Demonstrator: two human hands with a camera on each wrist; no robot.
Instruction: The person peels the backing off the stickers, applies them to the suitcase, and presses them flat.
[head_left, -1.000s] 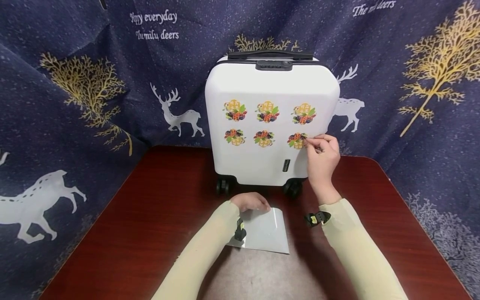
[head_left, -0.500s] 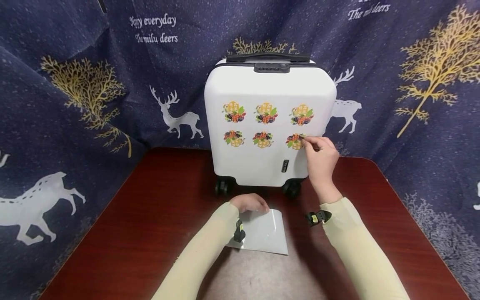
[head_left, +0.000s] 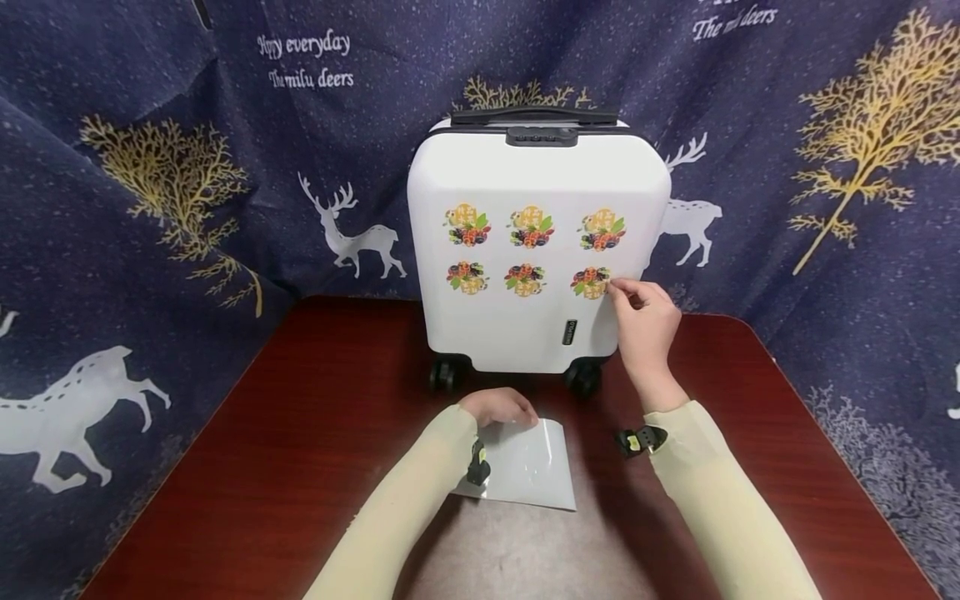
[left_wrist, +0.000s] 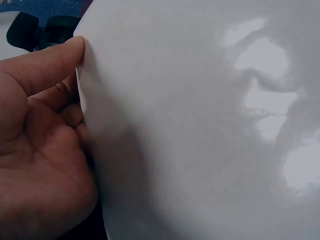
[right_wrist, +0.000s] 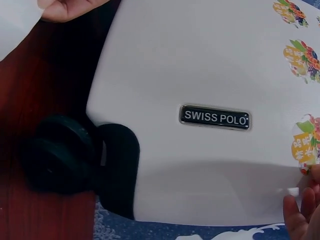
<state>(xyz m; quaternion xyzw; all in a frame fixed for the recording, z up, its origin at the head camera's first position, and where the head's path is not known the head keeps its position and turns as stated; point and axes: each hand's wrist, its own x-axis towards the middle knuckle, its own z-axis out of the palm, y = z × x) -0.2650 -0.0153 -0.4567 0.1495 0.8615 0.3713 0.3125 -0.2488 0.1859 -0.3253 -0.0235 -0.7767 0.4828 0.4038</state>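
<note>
A white suitcase stands upright with two rows of colourful fruit stickers on its front. At the right end of the lower row, my right hand has thumb and forefinger together at the right edge of a fruit sticker, pinching that edge. In the right wrist view the fingertips meet the border of this sticker. My left hand pinches the far edge of a glossy white sheet, thumb on top and fingers beneath, as the left wrist view shows with the sheet.
Black wheels carry the suitcase on a dark red table. A black name badge sits below the sticker being handled. Behind hangs a blue cloth printed with deer and trees. A grey patch lies in front.
My right fingertips have slid slightly down, from the sticker's upper right to its right edge, so more of the sticker shows. The left hand and sheet stay put; the head view shifted slightly.
</note>
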